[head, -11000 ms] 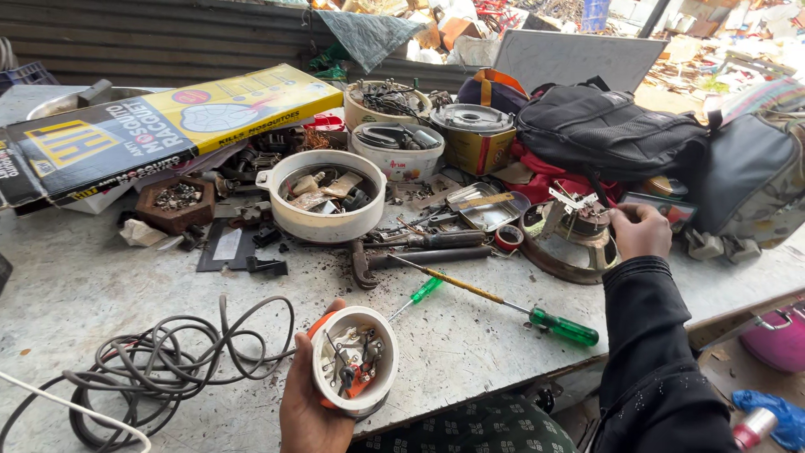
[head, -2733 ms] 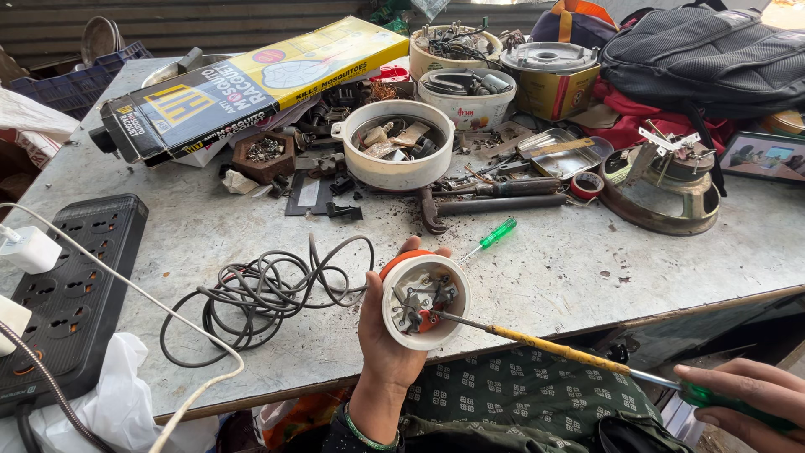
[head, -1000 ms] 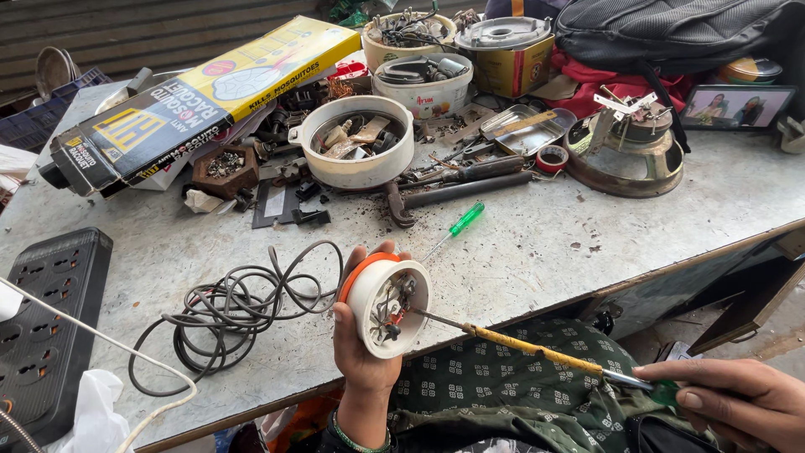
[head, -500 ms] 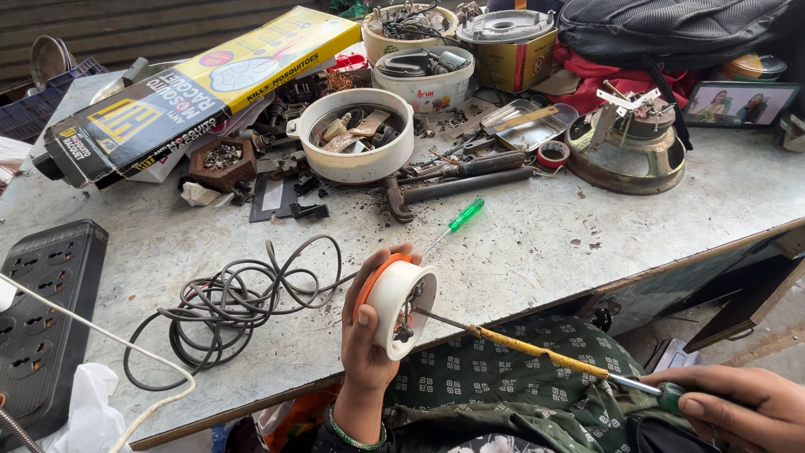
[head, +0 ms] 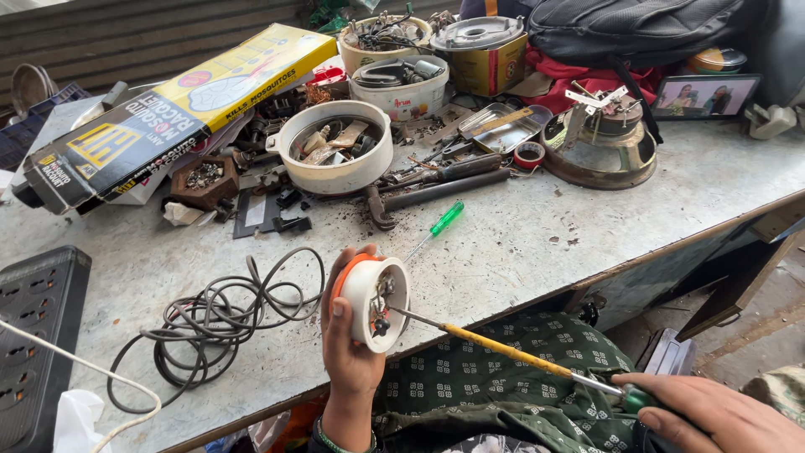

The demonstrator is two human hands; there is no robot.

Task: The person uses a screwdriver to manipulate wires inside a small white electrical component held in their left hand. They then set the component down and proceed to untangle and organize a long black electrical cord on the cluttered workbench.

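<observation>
Here, a small round white fitting (head: pixel 375 302) with an orange rim is gripped in the left hand (head: pixel 348 352), which is raised just off the near edge of the tabletop (head: pixel 537 243). The fitting is clasped from behind and beneath, the fingers curled round its orange rim and the thumb laid along its white side, so that its open face, with small metal parts inside, is turned towards the right. The left wrist is held upright, the forearm rising from below the near edge. A long screwdriver (head: pixel 503 351) with a yellow shaft is pointed into that open face, its metal tip set among the inner parts. Its green handle is enclosed in the right hand (head: pixel 713 415), which is kept low at the bottom right, well off the tabletop and over a green patterned cloth (head: pixel 520 386) on the lap. The two hands are thus held well apart, joined only by the length of the screwdriver, each closed on its own thing. A tangle of grey cable (head: pixel 226 315) is spread on the tabletop just left of the fitting, and a small green screwdriver (head: pixel 436 228) is laid just beyond it. Further back, a white bowl (head: pixel 335 155) of small parts is seen, and a black power strip (head: pixel 38 335) is placed at the left edge.
</observation>
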